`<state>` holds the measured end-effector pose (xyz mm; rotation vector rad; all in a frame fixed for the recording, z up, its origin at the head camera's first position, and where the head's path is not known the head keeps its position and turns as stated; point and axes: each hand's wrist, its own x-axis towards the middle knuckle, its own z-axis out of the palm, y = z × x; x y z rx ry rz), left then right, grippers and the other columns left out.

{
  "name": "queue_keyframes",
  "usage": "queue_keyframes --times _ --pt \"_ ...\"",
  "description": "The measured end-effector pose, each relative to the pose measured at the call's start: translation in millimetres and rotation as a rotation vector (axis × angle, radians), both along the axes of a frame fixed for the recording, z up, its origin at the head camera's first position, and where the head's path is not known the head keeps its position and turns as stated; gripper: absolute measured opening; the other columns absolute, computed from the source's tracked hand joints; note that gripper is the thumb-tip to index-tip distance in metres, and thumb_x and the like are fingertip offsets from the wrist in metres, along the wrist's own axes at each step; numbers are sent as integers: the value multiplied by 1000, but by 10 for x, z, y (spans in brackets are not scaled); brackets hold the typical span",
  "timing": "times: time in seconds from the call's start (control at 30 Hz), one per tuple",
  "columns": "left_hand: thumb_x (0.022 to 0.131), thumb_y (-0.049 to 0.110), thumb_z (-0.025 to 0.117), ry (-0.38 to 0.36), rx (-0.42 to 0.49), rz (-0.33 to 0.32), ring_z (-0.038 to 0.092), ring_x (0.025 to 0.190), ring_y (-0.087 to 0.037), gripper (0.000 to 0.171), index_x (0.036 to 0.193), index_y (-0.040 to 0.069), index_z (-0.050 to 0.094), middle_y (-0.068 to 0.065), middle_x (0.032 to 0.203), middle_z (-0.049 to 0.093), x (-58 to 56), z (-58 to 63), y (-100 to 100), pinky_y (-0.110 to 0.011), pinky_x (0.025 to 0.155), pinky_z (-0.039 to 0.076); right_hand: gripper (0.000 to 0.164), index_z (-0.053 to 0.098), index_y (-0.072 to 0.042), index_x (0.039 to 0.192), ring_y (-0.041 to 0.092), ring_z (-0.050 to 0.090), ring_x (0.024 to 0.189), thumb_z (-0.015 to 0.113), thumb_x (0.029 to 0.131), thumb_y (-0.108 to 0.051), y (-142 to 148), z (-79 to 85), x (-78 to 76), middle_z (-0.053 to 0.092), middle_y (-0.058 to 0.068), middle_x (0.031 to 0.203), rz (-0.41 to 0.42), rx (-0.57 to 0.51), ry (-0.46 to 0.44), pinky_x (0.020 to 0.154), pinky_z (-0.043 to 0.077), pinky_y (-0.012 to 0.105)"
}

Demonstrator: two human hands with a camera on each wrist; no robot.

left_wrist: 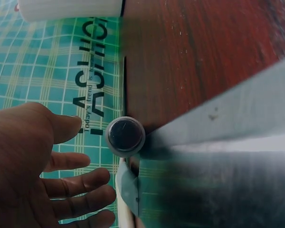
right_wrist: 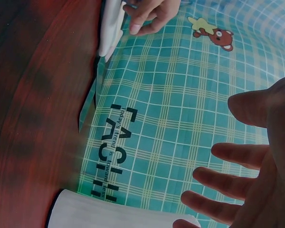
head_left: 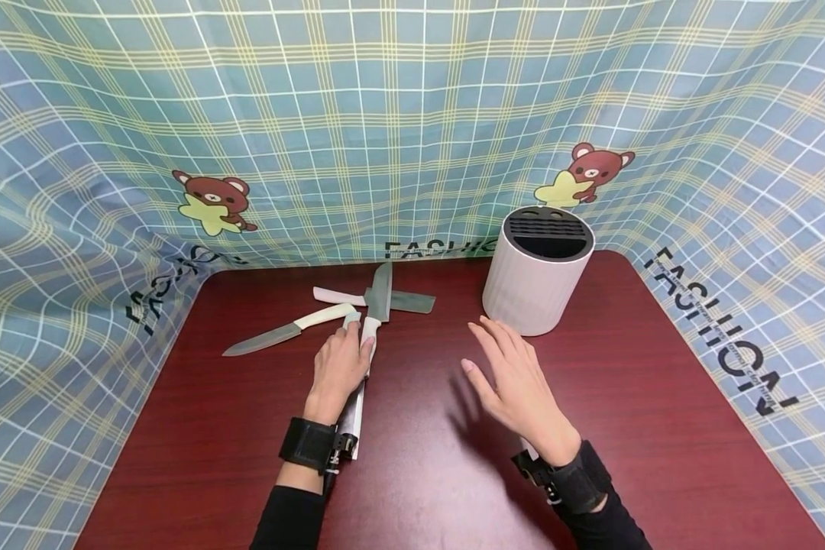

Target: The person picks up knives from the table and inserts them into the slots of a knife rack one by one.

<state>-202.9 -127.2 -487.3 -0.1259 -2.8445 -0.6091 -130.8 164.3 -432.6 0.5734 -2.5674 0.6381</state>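
Observation:
My left hand (head_left: 339,370) is over the pile of knives in the head view, fingers loosely bent near the handles. In the left wrist view its fingers are spread apart with nothing seen between them; contact cannot be told. Beneath it lies a knife whose wide blade (left_wrist: 218,190) points towards me. Beside the fingers, a white-handled knife (head_left: 380,294) points away, crossing a broad-bladed knife (head_left: 412,302). A cream-handled knife (head_left: 325,314) lies to the left. My right hand (head_left: 516,382) hovers above the table, fingers extended and holding nothing, in front of the white knife block (head_left: 536,294).
The knife block stands upright at the back right, its black top (head_left: 548,231) having slots and a larger opening. A dark red table (head_left: 426,473) carries everything. Plaid cloth (head_left: 357,137) with printed bears rises behind and at both sides.

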Motion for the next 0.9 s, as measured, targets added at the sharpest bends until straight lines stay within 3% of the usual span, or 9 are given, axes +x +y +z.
queue_keyframes --times 0.5,0.9 --pt "100 34 62 -77 -56 -4 68 87 -42 49 134 1 54 -23 100 68 0 -80 74 -54 70 57 55 51 -11 147 36 46 141 65 97 -31 26 -63 16 49 14 153 -3 3 2 106 40 61" --pt "94 30 70 -101 -71 -9 68 83 -40 50 132 2 54 -21 92 66 17 -64 100 -52 65 57 53 54 -10 144 37 49 138 64 97 -31 0 -86 28 53 16 149 6 12 -7 106 41 59"
